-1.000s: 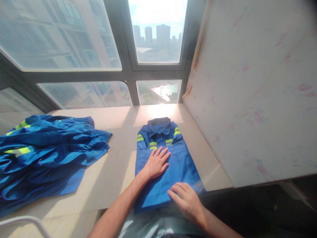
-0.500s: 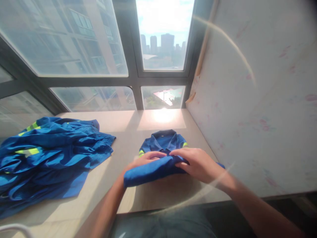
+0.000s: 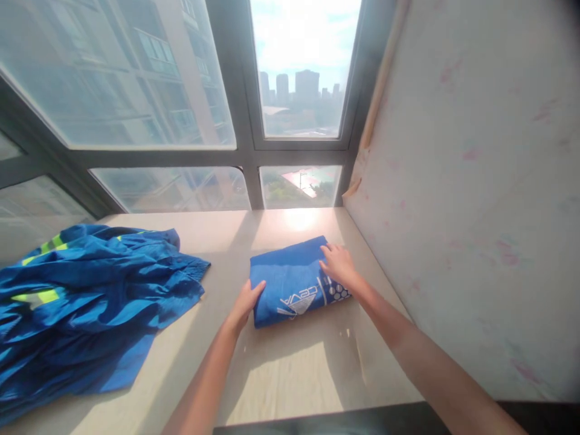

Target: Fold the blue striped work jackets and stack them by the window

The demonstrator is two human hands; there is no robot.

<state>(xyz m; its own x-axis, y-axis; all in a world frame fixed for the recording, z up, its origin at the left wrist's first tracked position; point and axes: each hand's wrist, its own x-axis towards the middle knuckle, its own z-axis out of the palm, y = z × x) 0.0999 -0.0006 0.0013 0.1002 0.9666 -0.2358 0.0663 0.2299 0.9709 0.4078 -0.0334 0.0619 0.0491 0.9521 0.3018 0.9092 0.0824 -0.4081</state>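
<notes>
Folded blue garment [image 3: 287, 269], one, a flat bundle: on the counter [image 3: 290, 383], between my two hands and touching both. Left end against my left hand [image 3: 249, 301]; right end at the fingers of my right hand [image 3: 338, 264]. Long axis: crosswise, left hand to right hand, slanted, the right end farther from me. White print [image 3: 299, 301]: upper face, near side, reaching toward my right hand.

Left hand: partly curled, thumb over the edge; other fingers partly hidden, firmness of hold I cannot tell. Right hand: fingers bent, slightly spread, on the cloth; whether it grips, I cannot tell.

Crumpled blue garment [image 3: 113, 296], yellow-green bands: left of my left hand, apart from it. Patterned wall [image 3: 475, 199]: right of my right hand.
</notes>
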